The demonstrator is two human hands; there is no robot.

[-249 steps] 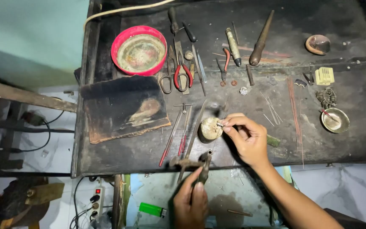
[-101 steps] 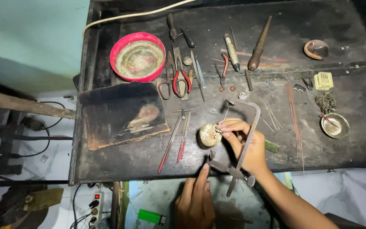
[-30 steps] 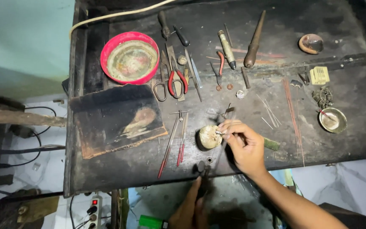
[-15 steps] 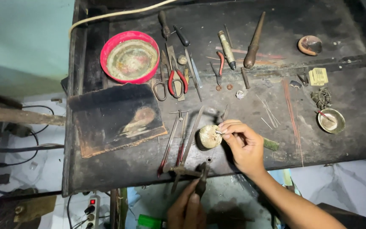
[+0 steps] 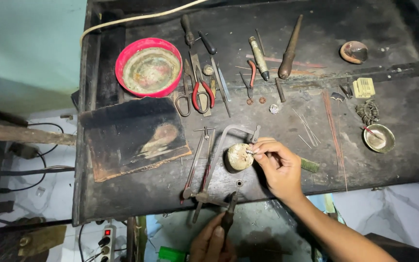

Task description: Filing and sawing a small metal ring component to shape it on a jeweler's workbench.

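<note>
Bench (image 5: 136, 204), dark and scarred, seen from the head view. Slab (image 5: 132, 138), dark, lay well left of both hands. Red bowl (image 5: 148, 67) stood far above the slab. Pliers (image 5: 202, 92), red-handled, lay up from the fingers among other tools. Left hand (image 5: 212, 242), at the bench's near edge, had its fingers closed round the handle of the saw (image 5: 219, 165), whose frame ran up to the block. Block (image 5: 239, 156), round and pale, sat just left of the right fingertips. Right hand (image 5: 280, 165) had thumb and fingers pinched together on a small piece (image 5: 249, 152), held against the block's top. Small dish (image 5: 378, 138) lay well right of the fingers.
</note>
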